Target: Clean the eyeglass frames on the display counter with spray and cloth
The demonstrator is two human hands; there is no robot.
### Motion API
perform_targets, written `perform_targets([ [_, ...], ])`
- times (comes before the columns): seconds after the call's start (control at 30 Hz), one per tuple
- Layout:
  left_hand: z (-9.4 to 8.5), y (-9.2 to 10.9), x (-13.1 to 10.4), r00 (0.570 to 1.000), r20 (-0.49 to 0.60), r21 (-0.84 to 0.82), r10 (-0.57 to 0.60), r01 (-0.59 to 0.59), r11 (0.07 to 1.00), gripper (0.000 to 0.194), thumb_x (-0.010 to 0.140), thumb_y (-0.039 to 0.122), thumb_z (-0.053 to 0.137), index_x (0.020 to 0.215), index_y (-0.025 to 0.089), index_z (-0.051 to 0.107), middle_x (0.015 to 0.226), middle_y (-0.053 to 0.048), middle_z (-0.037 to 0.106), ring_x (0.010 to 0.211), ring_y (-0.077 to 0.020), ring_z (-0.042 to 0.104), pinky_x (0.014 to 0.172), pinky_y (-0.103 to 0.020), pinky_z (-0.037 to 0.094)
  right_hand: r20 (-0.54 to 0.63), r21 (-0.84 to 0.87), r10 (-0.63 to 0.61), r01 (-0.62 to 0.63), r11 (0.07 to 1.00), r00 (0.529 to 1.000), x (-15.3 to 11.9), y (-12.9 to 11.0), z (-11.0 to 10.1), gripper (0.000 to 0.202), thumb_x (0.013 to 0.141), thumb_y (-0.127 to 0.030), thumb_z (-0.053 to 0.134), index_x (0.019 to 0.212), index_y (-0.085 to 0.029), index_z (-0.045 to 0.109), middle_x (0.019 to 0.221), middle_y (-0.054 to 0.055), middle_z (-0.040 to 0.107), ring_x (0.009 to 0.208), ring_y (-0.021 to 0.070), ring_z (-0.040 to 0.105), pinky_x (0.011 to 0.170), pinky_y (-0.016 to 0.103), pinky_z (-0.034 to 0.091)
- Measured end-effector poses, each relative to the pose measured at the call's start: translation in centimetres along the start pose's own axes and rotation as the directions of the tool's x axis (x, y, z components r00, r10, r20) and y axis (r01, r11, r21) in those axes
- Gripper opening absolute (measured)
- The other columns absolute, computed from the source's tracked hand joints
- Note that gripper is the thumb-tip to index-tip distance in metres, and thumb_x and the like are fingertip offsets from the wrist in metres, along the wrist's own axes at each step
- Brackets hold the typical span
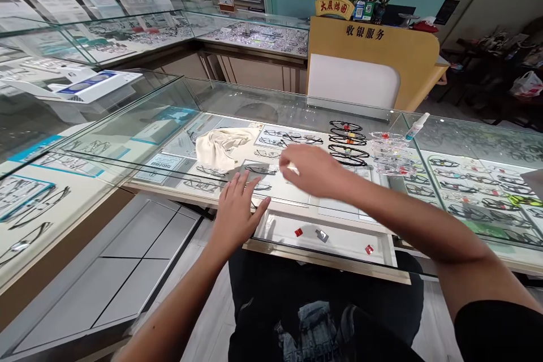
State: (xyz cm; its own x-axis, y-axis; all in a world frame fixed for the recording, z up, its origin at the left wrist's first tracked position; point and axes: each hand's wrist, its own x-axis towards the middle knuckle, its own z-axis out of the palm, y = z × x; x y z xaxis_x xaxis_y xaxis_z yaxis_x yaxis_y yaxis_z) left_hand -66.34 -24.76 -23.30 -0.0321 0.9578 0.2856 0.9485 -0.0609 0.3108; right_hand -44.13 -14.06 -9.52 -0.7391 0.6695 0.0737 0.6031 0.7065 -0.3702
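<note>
My left hand (238,212) rests with fingers stretched and spread at the near edge of the glass counter (297,184), holding nothing. My right hand (311,168) is above the counter, its fingers curled towards the thumb; anything inside them is hidden. Left of it lies a crumpled cream cloth (223,146). To its right, several black eyeglasses (348,150) sit in a column, with coloured tags at their middles. Clear-framed eyeglasses (390,161) stand in another column beyond. Between my hands, a pair of glasses (262,169) shows by the fingertips of my left hand.
A pulled-out drawer (275,229) below the counter holds a grey tag (322,235) and red pieces (298,232). A small spray bottle (418,126) stands at the right. More eyeglasses (479,186) fill the right-hand display. A yellow cashier desk (407,62) is behind.
</note>
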Motion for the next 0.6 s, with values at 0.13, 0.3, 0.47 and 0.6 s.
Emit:
perform_targets([
  [0.13,0.1,0.0,0.0,1.000,0.019,0.004,-0.004,0.004,1.000,0.075,0.111,0.066,0.042,0.164,0.015,0.059,0.183,-0.021,0.041,0.175,-0.0438,0.028,0.139,-0.067,0.025,0.281,0.066,-0.082,0.065,0.996,0.956,-5.5,-0.9,5.1,0.038,0.101,-0.016,0.057,0.133,-0.020,0.076,0.129,0.016,0.079,0.109,0.0320,0.077,0.096,0.044,0.059],
  [0.3,0.2,0.1,-0.4,0.999,0.027,0.036,-0.040,0.039,0.999,0.081,0.108,0.071,0.046,0.170,0.019,0.055,0.188,-0.021,0.030,0.177,-0.0487,0.016,0.139,-0.073,0.018,0.328,0.179,0.039,-0.102,0.979,0.944,-6.7,3.2,13.4,0.057,0.115,-0.038,0.045,0.163,-0.010,0.060,0.171,0.022,0.060,0.161,0.0327,0.056,0.131,0.044,0.047],
  [0.47,0.4,-0.3,-0.8,0.998,0.040,0.023,-0.045,0.044,0.999,0.086,0.108,0.073,0.045,0.176,0.019,0.047,0.188,-0.020,0.029,0.178,-0.0476,0.015,0.140,-0.073,0.018,0.113,0.089,0.272,-0.282,0.955,0.956,-1.6,7.3,19.4,0.053,0.111,-0.028,0.054,0.158,-0.004,0.062,0.176,0.025,0.051,0.166,0.0344,0.045,0.139,0.044,0.035],
  [0.6,0.4,-0.6,-1.0,0.998,0.040,0.008,-0.038,0.038,0.999,0.092,0.108,0.075,0.046,0.178,0.016,0.041,0.189,-0.022,0.026,0.178,-0.0473,0.014,0.140,-0.073,0.020,-0.039,0.106,0.354,-0.348,0.931,0.935,3.5,10.2,21.3,0.054,0.115,-0.032,0.051,0.162,-0.007,0.056,0.176,0.024,0.051,0.169,0.0350,0.038,0.141,0.050,0.031],
])
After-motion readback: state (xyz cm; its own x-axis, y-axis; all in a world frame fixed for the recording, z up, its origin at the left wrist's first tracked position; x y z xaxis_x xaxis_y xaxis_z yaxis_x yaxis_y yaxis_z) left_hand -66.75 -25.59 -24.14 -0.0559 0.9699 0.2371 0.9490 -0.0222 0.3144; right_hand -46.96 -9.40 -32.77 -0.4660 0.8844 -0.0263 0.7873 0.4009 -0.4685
